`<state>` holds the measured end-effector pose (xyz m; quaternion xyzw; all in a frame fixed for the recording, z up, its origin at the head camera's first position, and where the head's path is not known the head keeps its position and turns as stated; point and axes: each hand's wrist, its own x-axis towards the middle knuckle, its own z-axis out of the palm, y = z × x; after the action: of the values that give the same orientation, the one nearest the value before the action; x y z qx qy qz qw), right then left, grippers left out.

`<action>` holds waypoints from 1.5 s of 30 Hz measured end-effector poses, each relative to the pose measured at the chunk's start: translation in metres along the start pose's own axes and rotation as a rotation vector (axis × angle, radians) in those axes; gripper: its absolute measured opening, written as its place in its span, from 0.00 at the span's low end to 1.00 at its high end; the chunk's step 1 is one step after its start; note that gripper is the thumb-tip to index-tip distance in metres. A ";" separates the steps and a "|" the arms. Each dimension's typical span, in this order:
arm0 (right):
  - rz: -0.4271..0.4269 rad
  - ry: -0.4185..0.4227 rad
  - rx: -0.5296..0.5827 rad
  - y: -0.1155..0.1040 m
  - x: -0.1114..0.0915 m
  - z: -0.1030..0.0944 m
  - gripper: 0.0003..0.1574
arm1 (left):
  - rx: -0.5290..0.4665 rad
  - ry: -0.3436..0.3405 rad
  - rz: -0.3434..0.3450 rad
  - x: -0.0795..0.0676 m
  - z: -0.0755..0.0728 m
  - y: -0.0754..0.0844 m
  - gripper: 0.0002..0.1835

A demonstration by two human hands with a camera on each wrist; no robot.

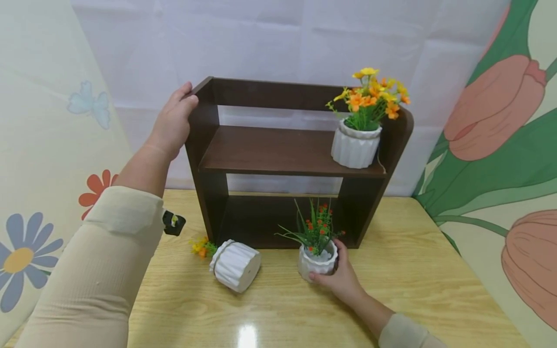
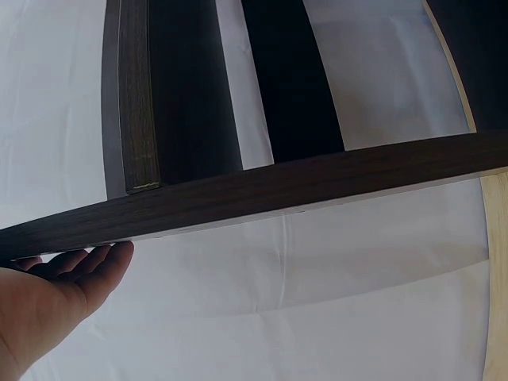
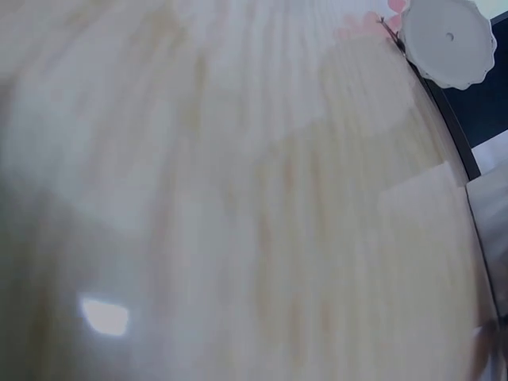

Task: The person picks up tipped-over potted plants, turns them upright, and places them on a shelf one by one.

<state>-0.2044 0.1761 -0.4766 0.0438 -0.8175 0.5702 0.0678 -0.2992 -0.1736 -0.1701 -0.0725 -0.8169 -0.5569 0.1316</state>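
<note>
My left hand (image 1: pixel 171 121) is at the top left corner of a dark brown two-tier shelf (image 1: pixel 270 150). In the left wrist view its fingers (image 2: pixel 111 266) lie against the outer face of the side panel (image 2: pixel 262 190). My right hand (image 1: pixel 344 278) grips a white fluted flowerpot (image 1: pixel 311 266) with grass-like leaves and small red flowers (image 1: pixel 321 224), thumb in front and fingers round the far side. This pot is upright at the shelf's front edge, over the lower tier's right half. Left of it, another white pot (image 1: pixel 235 266) lies tipped over, its base showing (image 3: pixel 448 44).
A white pot (image 1: pixel 356 145) of yellow and orange flowers stands on the upper tier's right end. Orange and yellow blooms (image 1: pixel 202 247) of the tipped pot poke out by the shelf's left foot. A pale cloth (image 1: pixel 278 43) hangs behind; the table (image 1: pixel 278 314) is light wood.
</note>
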 end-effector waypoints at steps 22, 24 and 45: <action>0.019 0.152 -0.034 -0.045 -0.015 0.014 0.66 | -0.002 -0.009 -0.003 0.001 -0.001 -0.001 0.33; 0.007 0.160 -0.036 -0.051 -0.016 0.015 0.66 | 0.001 -0.010 -0.007 0.001 -0.001 -0.002 0.33; -0.048 0.267 0.025 -0.133 -0.023 0.009 0.67 | 0.017 -0.001 -0.004 0.000 0.000 -0.001 0.33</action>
<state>-0.1623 0.1219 -0.3600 -0.0124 -0.7928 0.5792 0.1892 -0.2992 -0.1743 -0.1714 -0.0701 -0.8217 -0.5503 0.1305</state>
